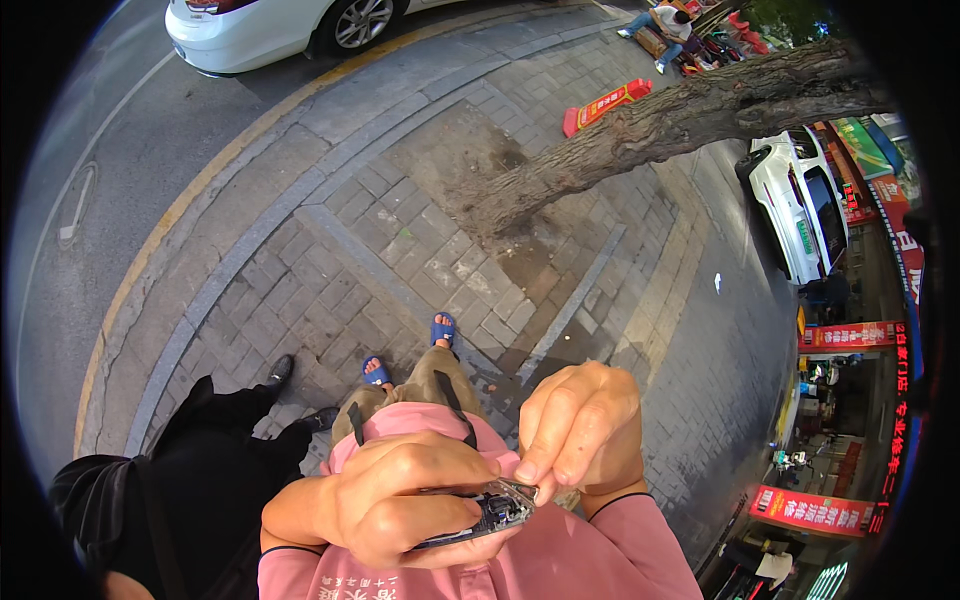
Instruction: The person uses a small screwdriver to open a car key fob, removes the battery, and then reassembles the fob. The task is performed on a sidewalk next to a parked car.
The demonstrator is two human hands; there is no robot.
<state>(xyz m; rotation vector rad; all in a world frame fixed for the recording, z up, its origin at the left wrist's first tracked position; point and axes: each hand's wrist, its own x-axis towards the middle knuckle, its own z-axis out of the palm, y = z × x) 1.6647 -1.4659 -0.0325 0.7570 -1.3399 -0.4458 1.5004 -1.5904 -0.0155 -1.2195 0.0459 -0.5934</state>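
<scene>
Head view. Left hand closed round a small dark, flat, rounded device with a silvery rim, fingers wrapped over it and the thumb side uppermost; grip firm by appearance. Device sits in front of the chest, one end projecting past the left fingers toward the right hand. Right fingers curled, thumb and forefinger pinched together at that projecting end; whether a separate small part is between them cannot be told. Likely reason for the arrangement: left steadies, right has the exposed end free for fine work; held high and close, probably for sight.

Materials: device casing looks like hard, smooth plastic, its exposed end glossy and uneven, details too small to resolve. Behind it, a pink soft-cloth short-sleeved shirt with dark cuff edging, loosely creased. Below, khaki cloth trousers and blue open-toed sandals. Underfoot, grey rectangular paving blocks, matt and worn; beyond, a ridged, coarse-barked brown tree trunk, leaning in the fisheye.
</scene>
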